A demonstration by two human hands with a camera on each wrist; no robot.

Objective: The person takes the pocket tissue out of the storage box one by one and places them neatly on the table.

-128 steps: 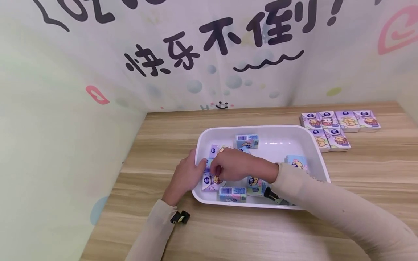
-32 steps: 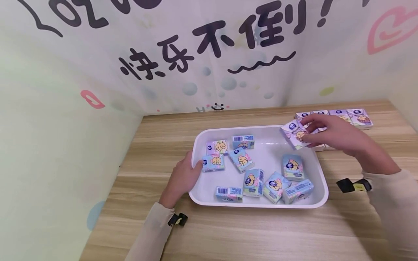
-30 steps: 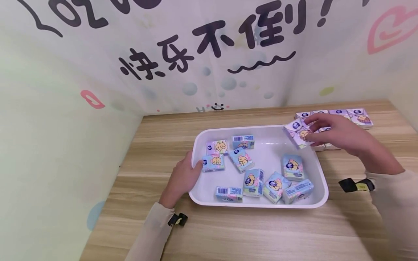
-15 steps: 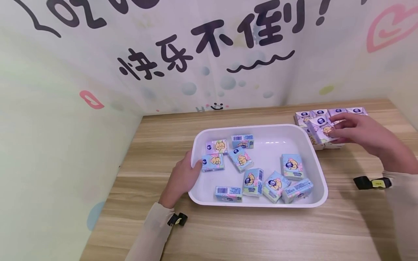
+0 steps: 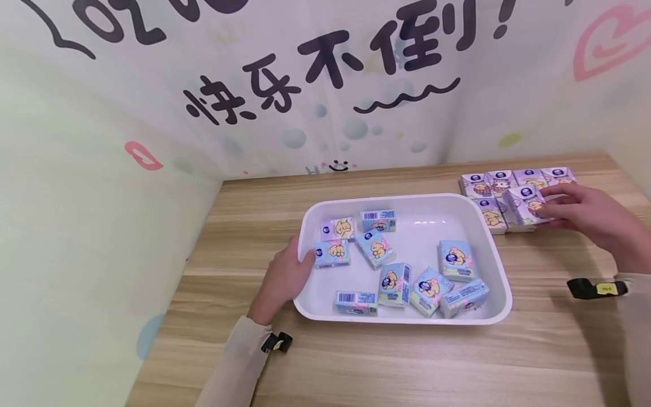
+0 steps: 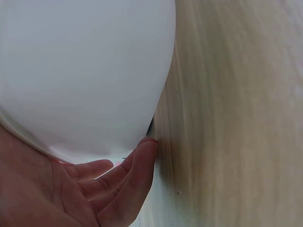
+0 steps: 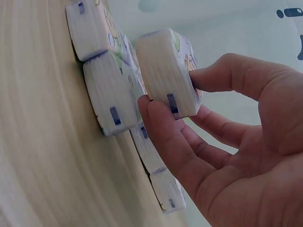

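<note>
At the right, my right hand (image 5: 595, 217) pinches a purple tissue pack (image 5: 525, 204) between thumb and fingers. It hangs slightly tilted above the front row of purple tissue packs (image 5: 489, 215), partly covering one. The right wrist view shows the held pack (image 7: 163, 75) off the table, its white side facing the camera. My left hand (image 5: 285, 274) grips the left rim of a white plastic tray (image 5: 402, 319), thumb over the edge; its fingers (image 6: 137, 177) curl against the tray's outside wall. Inside lie several blue tissue packs (image 5: 455, 260) and a pinkish-purple one (image 5: 337, 229).
Two rows of purple packs, the rear one (image 5: 476, 185) longer, sit close behind the tray's right corner. The wooden table (image 5: 386, 362) meets a printed wall cloth (image 5: 264, 141) at the back. Black straps (image 5: 596, 288) circle both wrists.
The right hand took a purple pack from the tray's left part and carried it right, over the rim, to the rows of purple packs. The left hand keeps its hold on the rim.
</note>
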